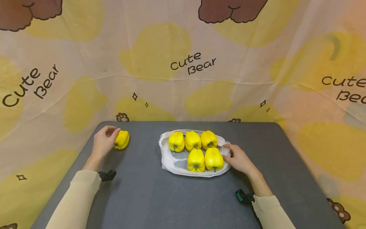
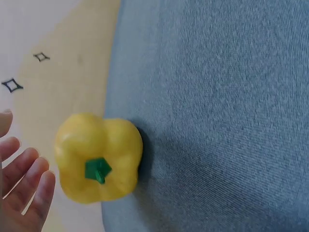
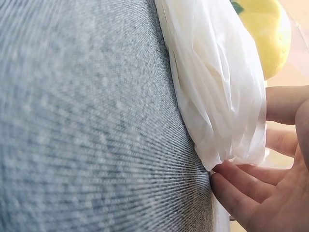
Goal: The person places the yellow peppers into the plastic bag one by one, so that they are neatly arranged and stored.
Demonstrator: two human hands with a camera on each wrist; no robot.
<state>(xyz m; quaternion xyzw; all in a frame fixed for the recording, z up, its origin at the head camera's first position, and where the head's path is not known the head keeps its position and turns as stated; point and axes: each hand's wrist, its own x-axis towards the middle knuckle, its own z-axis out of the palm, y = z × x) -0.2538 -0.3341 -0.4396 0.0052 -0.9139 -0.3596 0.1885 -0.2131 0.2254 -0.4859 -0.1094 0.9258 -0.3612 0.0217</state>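
At the left of the table, my left hand (image 1: 104, 141) is beside a yellow bell pepper (image 1: 122, 140), fingers spread and loosely bent. In the left wrist view, a gap shows between the fingertips and this pepper (image 2: 96, 140), whose green stem faces the camera. A white plastic bag (image 1: 166, 157), its rim rolled open, lies near the middle. Inside it are several more yellow peppers (image 1: 196, 160), three behind and two in front. My right hand (image 1: 241, 160) pinches the bag's right edge, thumb over the rim and fingers along the outside, as the right wrist view shows.
The dark grey table (image 1: 137, 197) ends at a patterned cloth backdrop (image 1: 154, 101) behind and on both sides. Each wrist wears a black strap, the left strap (image 1: 108, 175) and the right strap (image 1: 245, 196), below cream sleeves.
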